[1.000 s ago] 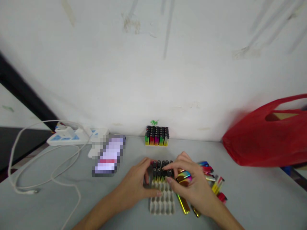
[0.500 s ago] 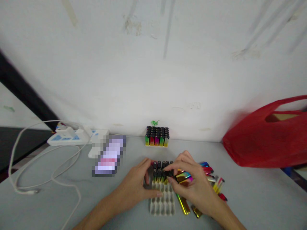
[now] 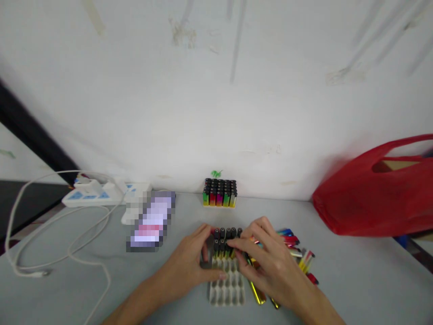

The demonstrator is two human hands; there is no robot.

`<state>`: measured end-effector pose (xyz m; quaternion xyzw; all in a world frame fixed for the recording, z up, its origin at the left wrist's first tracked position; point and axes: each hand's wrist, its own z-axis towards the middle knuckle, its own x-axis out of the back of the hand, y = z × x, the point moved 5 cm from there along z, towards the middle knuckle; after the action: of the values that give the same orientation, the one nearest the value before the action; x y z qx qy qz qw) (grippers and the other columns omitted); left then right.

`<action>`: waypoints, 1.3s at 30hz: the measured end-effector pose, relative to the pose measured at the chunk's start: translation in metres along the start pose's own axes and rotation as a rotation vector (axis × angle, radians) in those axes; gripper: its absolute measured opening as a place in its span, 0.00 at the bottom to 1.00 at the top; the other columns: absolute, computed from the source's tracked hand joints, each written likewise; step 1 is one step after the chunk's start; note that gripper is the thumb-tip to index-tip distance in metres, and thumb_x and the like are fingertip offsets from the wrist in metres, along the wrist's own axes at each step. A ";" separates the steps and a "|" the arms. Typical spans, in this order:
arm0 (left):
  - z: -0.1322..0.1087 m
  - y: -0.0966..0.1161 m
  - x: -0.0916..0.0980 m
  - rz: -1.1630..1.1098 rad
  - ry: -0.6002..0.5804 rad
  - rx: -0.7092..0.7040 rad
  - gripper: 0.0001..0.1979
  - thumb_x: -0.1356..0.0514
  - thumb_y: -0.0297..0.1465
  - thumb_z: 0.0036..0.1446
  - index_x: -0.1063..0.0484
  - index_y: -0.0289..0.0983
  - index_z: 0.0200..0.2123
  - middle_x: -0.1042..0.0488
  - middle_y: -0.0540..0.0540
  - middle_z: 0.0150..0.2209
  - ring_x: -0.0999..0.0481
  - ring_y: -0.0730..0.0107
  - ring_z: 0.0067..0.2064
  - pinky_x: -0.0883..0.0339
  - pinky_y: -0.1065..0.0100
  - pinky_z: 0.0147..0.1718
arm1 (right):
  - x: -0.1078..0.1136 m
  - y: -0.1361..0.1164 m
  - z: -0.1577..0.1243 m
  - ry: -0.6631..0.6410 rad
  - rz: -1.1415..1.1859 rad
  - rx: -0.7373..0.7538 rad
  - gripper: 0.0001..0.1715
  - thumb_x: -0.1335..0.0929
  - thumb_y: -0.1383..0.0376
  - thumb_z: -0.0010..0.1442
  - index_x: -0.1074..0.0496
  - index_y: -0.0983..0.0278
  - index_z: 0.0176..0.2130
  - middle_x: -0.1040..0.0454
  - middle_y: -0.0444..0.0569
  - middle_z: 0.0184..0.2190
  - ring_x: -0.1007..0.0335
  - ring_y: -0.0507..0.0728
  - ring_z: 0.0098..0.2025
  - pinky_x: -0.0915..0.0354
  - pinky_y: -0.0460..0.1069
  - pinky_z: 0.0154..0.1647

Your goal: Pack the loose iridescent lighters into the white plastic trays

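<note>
A pale tray [image 3: 227, 295] with rows of small wells lies on the table in front of me. Its far two rows hold upright lighters [image 3: 222, 243] with black tops; the near wells are bare. My left hand [image 3: 193, 255] grips the tray's left side, thumb over the wells and fingers at the far corner. At the right end of the second row, my right hand [image 3: 267, 253] has thumb and index finger closed around a lighter, mostly hidden by the fingers. Loose shiny lighters [image 3: 287, 239] lie under and beyond the right hand, in gold, red and blue.
Against the wall stands a full block of lighters [image 3: 219, 193]. On the left are a phone [image 3: 152, 221], a power strip [image 3: 104, 194] and a looping white cable [image 3: 106, 271]. A red bag [image 3: 365, 198] sits at the right.
My right fingers have shifted slightly left and down over the second row of lighters. The left hand keeps its hold on the tray. The whole view has moved a little.
</note>
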<state>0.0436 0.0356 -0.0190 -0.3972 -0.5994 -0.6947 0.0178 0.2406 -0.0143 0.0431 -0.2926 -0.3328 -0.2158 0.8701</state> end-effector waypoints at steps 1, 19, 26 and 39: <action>0.000 0.000 0.000 -0.001 -0.001 0.001 0.31 0.19 0.45 0.50 0.28 0.40 0.48 0.25 0.50 0.43 0.27 0.62 0.39 0.36 0.66 0.37 | 0.000 0.000 0.000 -0.003 -0.004 -0.004 0.23 0.30 0.76 0.69 0.24 0.57 0.58 0.23 0.51 0.41 0.32 0.62 0.43 0.30 0.58 0.42; -0.001 -0.001 0.001 -0.018 -0.023 0.027 0.37 0.19 0.48 0.49 0.26 0.40 0.56 0.25 0.50 0.42 0.26 0.62 0.38 0.36 0.67 0.35 | 0.025 0.066 -0.013 -0.053 -0.058 -0.563 0.07 0.30 0.67 0.68 0.20 0.57 0.42 0.20 0.51 0.43 0.30 0.68 0.51 0.39 0.63 0.55; -0.001 0.000 0.003 -0.085 -0.025 0.051 0.40 0.18 0.40 0.46 0.28 0.41 0.60 0.25 0.52 0.40 0.26 0.64 0.38 0.34 0.68 0.36 | 0.016 0.085 -0.028 -0.336 -0.007 -0.565 0.06 0.25 0.57 0.71 0.17 0.54 0.45 0.19 0.51 0.47 0.31 0.68 0.53 0.42 0.62 0.55; -0.005 0.007 0.004 -0.039 0.047 0.055 0.49 0.14 0.38 0.39 0.28 0.43 0.64 0.23 0.42 0.57 0.22 0.48 0.55 0.28 0.55 0.55 | 0.010 0.087 -0.030 -0.387 0.032 -0.567 0.05 0.26 0.58 0.73 0.20 0.54 0.42 0.20 0.48 0.46 0.32 0.68 0.53 0.44 0.60 0.54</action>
<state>0.0417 0.0314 -0.0113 -0.3681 -0.6255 -0.6873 0.0294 0.3109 0.0280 -0.0003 -0.5635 -0.4140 -0.2264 0.6781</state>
